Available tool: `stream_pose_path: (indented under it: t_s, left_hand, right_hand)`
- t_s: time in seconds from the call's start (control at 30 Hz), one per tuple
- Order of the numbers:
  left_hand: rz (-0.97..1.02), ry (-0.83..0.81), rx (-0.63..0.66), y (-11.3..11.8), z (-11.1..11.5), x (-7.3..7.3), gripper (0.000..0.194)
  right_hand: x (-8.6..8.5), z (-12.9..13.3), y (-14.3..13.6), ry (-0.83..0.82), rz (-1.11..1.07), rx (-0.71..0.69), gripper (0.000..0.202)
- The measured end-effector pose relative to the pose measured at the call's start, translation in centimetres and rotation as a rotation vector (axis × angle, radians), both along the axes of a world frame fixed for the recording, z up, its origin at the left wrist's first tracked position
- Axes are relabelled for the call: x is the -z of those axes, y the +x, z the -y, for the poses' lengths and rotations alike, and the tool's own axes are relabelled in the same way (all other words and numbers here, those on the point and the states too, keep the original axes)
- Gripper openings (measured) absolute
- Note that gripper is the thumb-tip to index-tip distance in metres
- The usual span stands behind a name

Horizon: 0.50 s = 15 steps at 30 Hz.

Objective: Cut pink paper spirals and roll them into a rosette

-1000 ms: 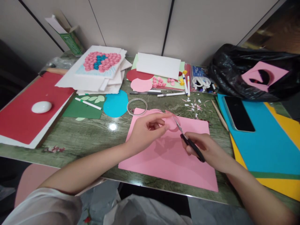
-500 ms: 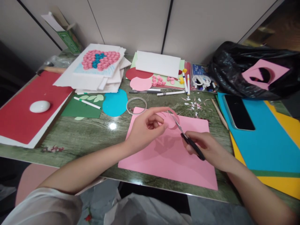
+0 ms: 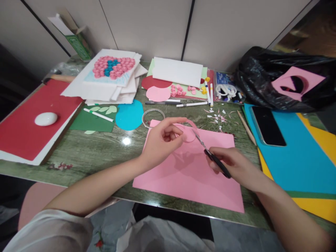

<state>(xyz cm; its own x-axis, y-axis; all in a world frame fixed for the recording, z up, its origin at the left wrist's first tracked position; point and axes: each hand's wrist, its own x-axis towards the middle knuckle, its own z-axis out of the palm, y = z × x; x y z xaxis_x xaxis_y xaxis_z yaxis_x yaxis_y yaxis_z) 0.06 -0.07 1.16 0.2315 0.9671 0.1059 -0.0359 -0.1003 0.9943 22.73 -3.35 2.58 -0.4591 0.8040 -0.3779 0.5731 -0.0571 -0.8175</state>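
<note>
Between the thumb and fingers of my left hand (image 3: 164,140) is a small pink paper piece (image 3: 189,134), rounded, with a curved strip partly cut along its edge. My right hand (image 3: 231,162) is closed on black-handled scissors (image 3: 215,161). Their blades point up and left and meet the paper's right side; the exact blade gap is too small to tell. Beneath both hands lies a large pink sheet (image 3: 189,189). Just beyond my left hand, a roll of clear tape (image 3: 144,119) rests on the table.
Blue card (image 3: 301,164) with a phone (image 3: 267,126) lies right, near a wooden stick (image 3: 246,127). A black plastic bag (image 3: 252,80) holds pink offcuts. Paper scraps (image 3: 219,117) and markers (image 3: 191,104) lie behind. A white egg-shaped object (image 3: 46,119) sits on red card (image 3: 23,136).
The pink paper piece has shifted slightly left and turned a little in my left hand. The scissors remain at its right edge, with only a small shift of my right hand.
</note>
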Motion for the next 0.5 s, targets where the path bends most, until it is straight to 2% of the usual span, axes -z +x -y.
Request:
stream_pose_path:
  t_s: [0.5]
  left_hand:
    - [0.0,0.021,-0.07,-0.21,-0.19,-0.18,0.035]
  right_hand:
    - [-1.03,-0.17,-0.09,-0.01,0.106,-0.049,0.025]
